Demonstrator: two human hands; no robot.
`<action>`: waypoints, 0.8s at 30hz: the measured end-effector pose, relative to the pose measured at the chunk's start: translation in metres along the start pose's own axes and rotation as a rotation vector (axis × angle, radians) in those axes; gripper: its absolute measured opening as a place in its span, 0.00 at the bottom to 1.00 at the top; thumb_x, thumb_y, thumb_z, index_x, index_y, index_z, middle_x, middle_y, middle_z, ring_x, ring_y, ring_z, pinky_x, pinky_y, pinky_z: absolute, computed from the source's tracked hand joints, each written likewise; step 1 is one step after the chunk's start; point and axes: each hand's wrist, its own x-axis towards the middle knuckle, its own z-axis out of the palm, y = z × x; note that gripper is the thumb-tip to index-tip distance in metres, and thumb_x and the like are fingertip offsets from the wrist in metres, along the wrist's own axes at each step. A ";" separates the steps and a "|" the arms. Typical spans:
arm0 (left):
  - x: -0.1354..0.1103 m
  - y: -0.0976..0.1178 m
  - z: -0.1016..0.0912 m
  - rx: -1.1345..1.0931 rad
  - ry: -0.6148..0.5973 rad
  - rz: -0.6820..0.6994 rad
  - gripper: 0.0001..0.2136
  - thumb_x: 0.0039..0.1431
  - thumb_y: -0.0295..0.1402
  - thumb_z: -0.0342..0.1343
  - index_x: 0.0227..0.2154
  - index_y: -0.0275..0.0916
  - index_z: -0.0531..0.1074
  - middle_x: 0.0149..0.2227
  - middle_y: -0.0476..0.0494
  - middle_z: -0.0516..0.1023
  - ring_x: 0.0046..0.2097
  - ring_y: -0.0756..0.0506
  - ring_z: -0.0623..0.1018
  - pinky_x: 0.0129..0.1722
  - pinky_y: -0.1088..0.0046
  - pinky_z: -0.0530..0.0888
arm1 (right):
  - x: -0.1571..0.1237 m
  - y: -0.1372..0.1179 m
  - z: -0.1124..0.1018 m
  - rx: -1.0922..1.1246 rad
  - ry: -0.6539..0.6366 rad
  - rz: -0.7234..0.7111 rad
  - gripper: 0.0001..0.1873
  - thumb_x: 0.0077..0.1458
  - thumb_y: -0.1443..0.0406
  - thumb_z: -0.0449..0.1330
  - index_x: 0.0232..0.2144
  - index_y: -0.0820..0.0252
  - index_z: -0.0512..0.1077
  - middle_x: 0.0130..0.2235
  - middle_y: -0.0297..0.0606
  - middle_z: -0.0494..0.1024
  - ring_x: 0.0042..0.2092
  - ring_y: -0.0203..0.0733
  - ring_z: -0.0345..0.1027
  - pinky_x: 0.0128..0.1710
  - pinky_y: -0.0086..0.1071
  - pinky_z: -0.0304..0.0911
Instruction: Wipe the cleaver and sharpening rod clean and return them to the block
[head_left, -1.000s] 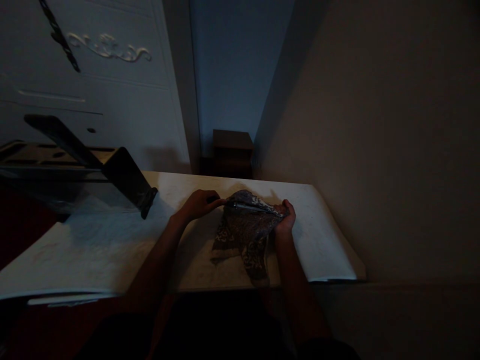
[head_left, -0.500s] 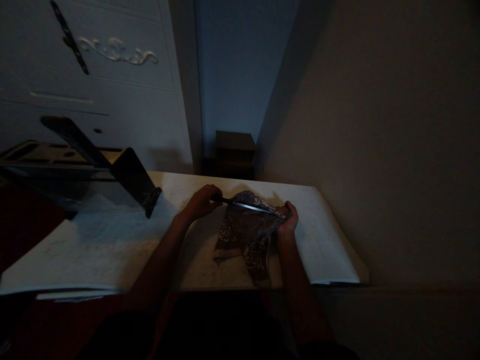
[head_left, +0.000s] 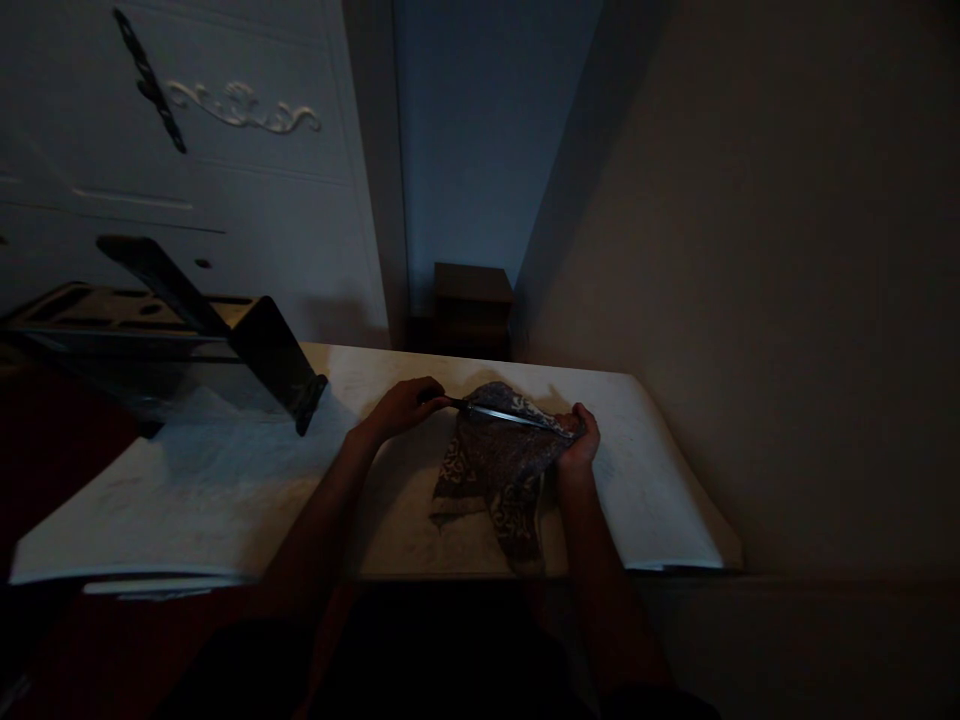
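In dim light, the left hand (head_left: pixel 401 408) has its fingers wrapped round a knife (head_left: pixel 495 412) handle. The right hand (head_left: pixel 581 440) pinches a patterned cloth (head_left: pixel 495 470) around the blade, near the counter (head_left: pixel 225 480) front edge. Bare counter lies left. No readable writing.

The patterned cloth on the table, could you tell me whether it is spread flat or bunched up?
Bunched up. The patterned cloth is gathered in the right hand, wrapped around the knife blade, with loose ends trailing toward the table edge.
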 end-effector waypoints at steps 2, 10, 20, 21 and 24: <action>0.000 -0.005 0.003 -0.001 0.038 0.027 0.15 0.55 0.43 0.59 0.39 0.38 0.74 0.38 0.43 0.78 0.40 0.44 0.77 0.40 0.69 0.71 | -0.001 0.000 0.002 -0.003 0.002 -0.003 0.29 0.43 0.66 0.62 0.19 0.57 0.40 0.13 0.21 0.52 0.16 0.26 0.50 0.22 0.24 0.58; 0.002 -0.008 0.012 0.171 0.246 0.124 0.12 0.51 0.24 0.58 0.40 0.38 0.74 0.42 0.41 0.71 0.43 0.44 0.73 0.44 0.66 0.73 | -0.006 0.001 0.007 -0.020 0.012 0.044 0.27 0.45 0.66 0.61 0.18 0.57 0.41 0.13 0.22 0.53 0.16 0.26 0.50 0.21 0.23 0.57; -0.001 -0.004 0.014 0.193 0.253 0.037 0.16 0.57 0.31 0.58 0.49 0.43 0.74 0.46 0.42 0.77 0.48 0.43 0.75 0.49 0.65 0.72 | -0.012 -0.002 0.021 -0.025 0.068 0.058 0.20 0.45 0.69 0.60 0.18 0.57 0.49 0.13 0.21 0.55 0.15 0.26 0.48 0.18 0.23 0.52; -0.001 -0.004 0.013 0.162 0.237 0.030 0.17 0.58 0.33 0.58 0.50 0.42 0.73 0.46 0.42 0.77 0.47 0.43 0.75 0.49 0.65 0.72 | -0.012 -0.002 0.022 -0.024 0.075 0.054 0.19 0.45 0.70 0.60 0.18 0.57 0.50 0.13 0.21 0.55 0.15 0.26 0.48 0.18 0.23 0.52; -0.001 -0.002 0.012 0.052 0.212 0.009 0.20 0.59 0.39 0.57 0.52 0.37 0.73 0.43 0.40 0.79 0.42 0.43 0.77 0.45 0.66 0.73 | -0.012 -0.001 0.021 -0.089 0.038 0.007 0.18 0.45 0.68 0.60 0.18 0.57 0.51 0.13 0.21 0.56 0.15 0.27 0.50 0.19 0.24 0.55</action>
